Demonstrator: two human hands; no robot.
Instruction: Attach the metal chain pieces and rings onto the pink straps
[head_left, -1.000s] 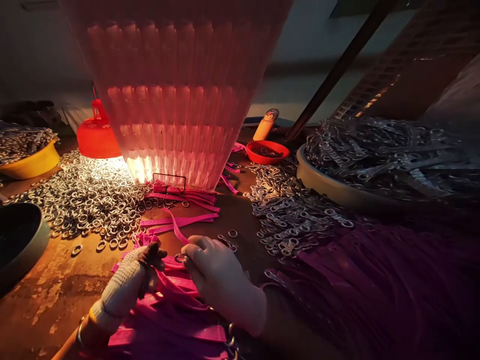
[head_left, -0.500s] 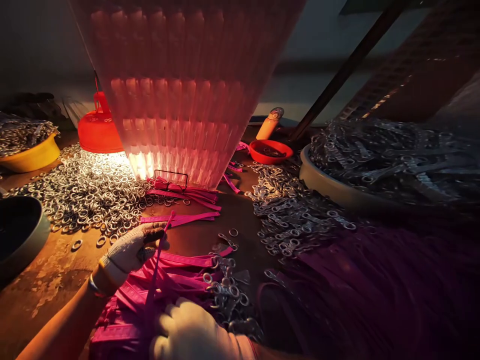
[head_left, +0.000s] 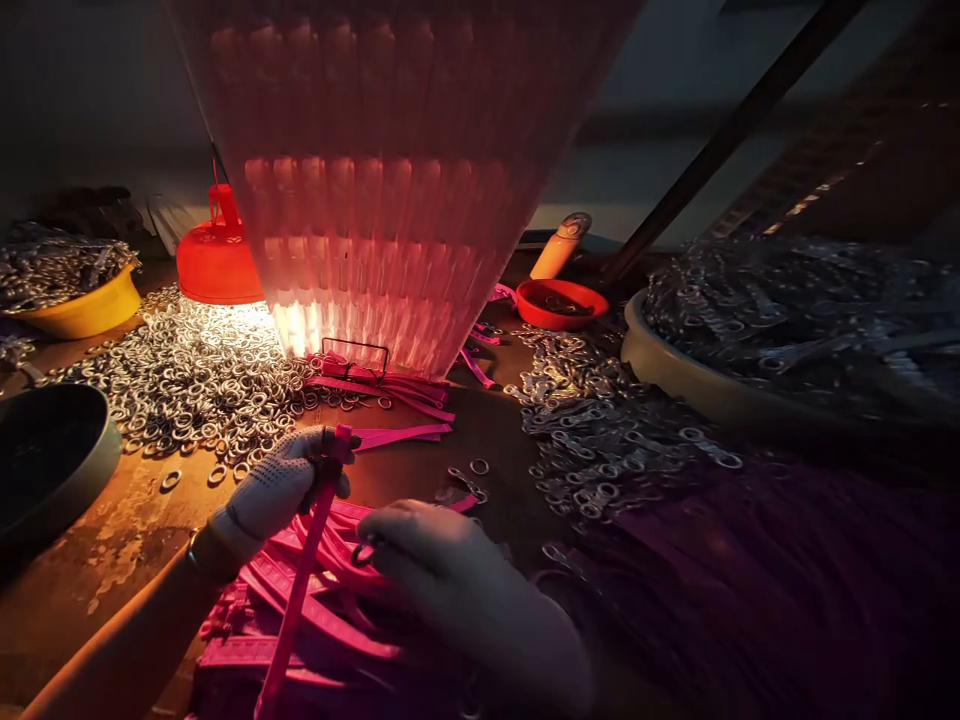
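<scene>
My left hand point(head_left: 281, 485), in a dotted glove, is closed on a pink strap point(head_left: 307, 575). The strap's upper end sticks out above the thumb and the rest hangs toward the near edge. To its right, my gloved right hand point(head_left: 427, 560) is closed with a metal ring point(head_left: 363, 553) at its fingertips. Whether the ring belongs to a larger fitting is hidden inside the hand. Beneath both hands lies a heap of pink straps point(head_left: 330, 620). Right of the left hand, more pink straps point(head_left: 409, 435) lie flat on the table.
A lit red lamp point(head_left: 217, 262) hangs over a pile of metal rings point(head_left: 225, 375). A ribbed translucent panel point(head_left: 375, 200) stands behind. Metal clasps point(head_left: 577, 410) are heaped at right, near a large basin point(head_left: 667, 365) and a small red bowl point(head_left: 561, 318). A dark bowl point(head_left: 112, 470) stands left.
My right hand has moved up and right from the strap heap, now showing a ring at its fingertips. My left hand still grips the strap; the view has shifted slightly.
</scene>
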